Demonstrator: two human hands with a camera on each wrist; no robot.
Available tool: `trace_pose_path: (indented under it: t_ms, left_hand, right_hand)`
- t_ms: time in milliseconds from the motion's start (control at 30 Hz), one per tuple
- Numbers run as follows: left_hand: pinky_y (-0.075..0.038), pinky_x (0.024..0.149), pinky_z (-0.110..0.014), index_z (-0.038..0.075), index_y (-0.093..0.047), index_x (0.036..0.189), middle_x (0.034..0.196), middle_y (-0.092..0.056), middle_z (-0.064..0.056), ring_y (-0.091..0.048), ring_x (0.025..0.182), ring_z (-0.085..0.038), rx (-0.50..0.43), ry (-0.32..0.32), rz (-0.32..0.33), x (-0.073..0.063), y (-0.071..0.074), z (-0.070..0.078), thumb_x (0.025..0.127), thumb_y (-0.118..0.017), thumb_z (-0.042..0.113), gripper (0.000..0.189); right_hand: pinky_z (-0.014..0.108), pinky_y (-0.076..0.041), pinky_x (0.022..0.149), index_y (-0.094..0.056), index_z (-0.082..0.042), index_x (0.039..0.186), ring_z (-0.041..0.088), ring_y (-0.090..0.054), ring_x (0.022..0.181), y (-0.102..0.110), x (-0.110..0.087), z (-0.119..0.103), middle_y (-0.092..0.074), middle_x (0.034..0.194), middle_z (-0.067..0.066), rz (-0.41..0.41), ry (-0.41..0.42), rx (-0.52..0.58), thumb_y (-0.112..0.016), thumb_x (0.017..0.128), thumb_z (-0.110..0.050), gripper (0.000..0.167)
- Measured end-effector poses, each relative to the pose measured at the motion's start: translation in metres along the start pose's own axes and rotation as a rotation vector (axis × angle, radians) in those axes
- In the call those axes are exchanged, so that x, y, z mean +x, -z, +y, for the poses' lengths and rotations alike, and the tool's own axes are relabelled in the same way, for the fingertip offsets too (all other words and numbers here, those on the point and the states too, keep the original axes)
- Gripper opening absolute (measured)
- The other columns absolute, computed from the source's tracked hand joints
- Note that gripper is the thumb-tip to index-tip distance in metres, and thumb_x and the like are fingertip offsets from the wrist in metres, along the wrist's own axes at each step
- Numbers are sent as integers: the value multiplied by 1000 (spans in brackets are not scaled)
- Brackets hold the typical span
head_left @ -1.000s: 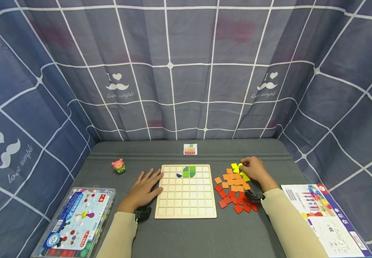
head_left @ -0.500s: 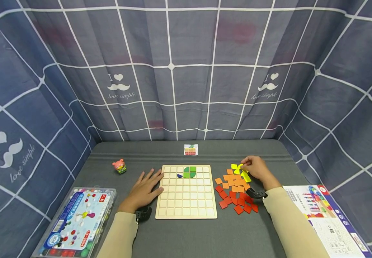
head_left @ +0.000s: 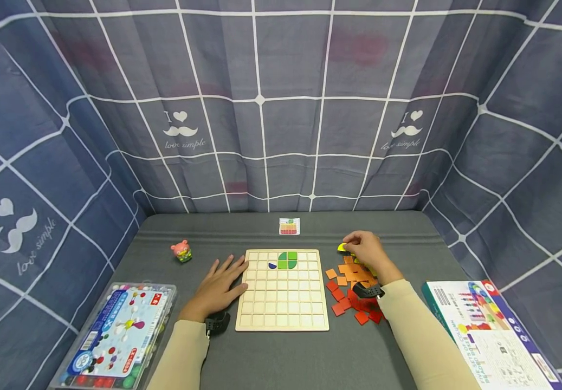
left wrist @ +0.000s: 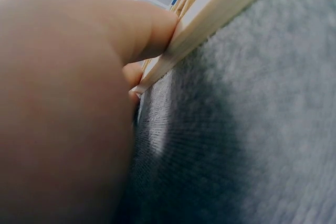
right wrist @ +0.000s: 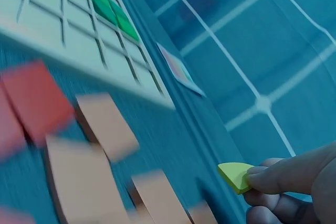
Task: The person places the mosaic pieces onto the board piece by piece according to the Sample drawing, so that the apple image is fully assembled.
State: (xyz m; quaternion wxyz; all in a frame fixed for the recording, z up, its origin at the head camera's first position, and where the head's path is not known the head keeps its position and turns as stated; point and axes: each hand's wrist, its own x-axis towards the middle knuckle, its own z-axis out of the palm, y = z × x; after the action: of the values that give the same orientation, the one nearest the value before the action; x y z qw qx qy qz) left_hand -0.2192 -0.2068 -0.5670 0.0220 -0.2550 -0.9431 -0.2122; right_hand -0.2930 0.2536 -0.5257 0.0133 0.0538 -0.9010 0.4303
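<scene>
My right hand [head_left: 367,252] pinches a yellow quarter-round tile [right wrist: 234,176] between thumb and fingertips, above the far end of the loose tiles. Fingers spread, my left hand [head_left: 216,287] lies at the left edge of the wooden grid board [head_left: 282,303]; in the left wrist view its thumb [left wrist: 152,30] touches the board's side. Near the board's far edge sit several green tiles [head_left: 288,260] and a small dark blue piece [head_left: 272,266]. Orange tiles [head_left: 353,269] and red tiles [head_left: 338,309] lie to the board's right, partly hidden under my right wrist, as are most other yellow pieces.
A small printed card [head_left: 289,226] lies behind the board. At the back left stands a pink pig figure [head_left: 181,251]. A clear plastic case [head_left: 115,336] occupies the front left, a printed box [head_left: 495,330] the front right. Patterned curtains [head_left: 285,124] enclose the table.
My right hand has lifted a yellow tile from the pile and moved left toward the board. My left hand has stayed in place.
</scene>
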Motion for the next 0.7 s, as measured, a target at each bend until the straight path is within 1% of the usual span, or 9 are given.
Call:
trace_pose_path:
  t_ms: [100,167,233,333,400,500,600,700]
  left_hand:
    - [-7,124,-63,14,-45,163,167,-36,-6,-25,155,-37,1,-9,13,0,-1,1,107,-57,47,66]
    - [-8,124,-63,14,-46,162,167,-38,-7,-26,155,-38,0,-11,19,0,-1,1,107,-58,46,66]
    - [-8,124,-63,14,-46,162,166,-38,-8,-27,154,-39,1,-14,24,0,-1,1,107,-58,46,66]
    - [-8,124,-63,13,-46,162,166,-39,-8,-28,154,-39,4,-18,28,1,-2,0,106,-59,46,66]
    - [-7,124,-63,13,-45,162,166,-38,-7,-26,154,-39,3,-15,17,1,-1,0,106,-58,47,66]
    - [-5,125,-62,14,-43,163,168,-36,-6,-23,156,-37,2,-3,-8,2,0,0,107,-57,48,67]
    - [-1,126,-58,17,-40,165,169,-32,-3,-19,157,-33,7,20,-45,2,1,-1,107,-55,50,69]
    - [-1,126,-58,18,-39,165,169,-31,-2,-19,157,-32,11,26,-47,3,1,-1,107,-55,50,69]
  right_hand:
    - [38,-53,72,-80,-6,102,21,-65,80,-17,3,-15,-73,89,2,1,50,-14,-78,96,-9,8]
    - [39,-53,74,-80,-6,101,21,-65,79,-29,4,-26,-73,87,1,-5,87,-13,-78,95,-9,7]
    - [40,-53,74,-80,-7,100,20,-65,78,-40,5,-36,-72,86,-1,-21,102,-2,-79,95,-11,6]
    - [40,-55,71,-80,-8,100,19,-65,77,-57,6,-51,-71,85,-3,-66,122,33,-79,96,-12,6]
    - [38,-55,70,-81,-10,100,18,-65,77,-69,5,-60,-71,84,-5,-98,125,53,-79,96,-14,5]
    - [36,-55,68,-81,-9,99,17,-66,76,-88,5,-75,-71,83,-6,-138,144,83,-79,96,-12,5]
    - [34,-55,69,-81,-8,97,14,-65,76,-105,4,-88,-71,81,-9,-166,171,74,-80,95,-13,5]
    - [33,-55,69,-81,-9,97,12,-65,76,-120,2,-100,-71,82,-10,-194,199,58,-81,94,-14,6]
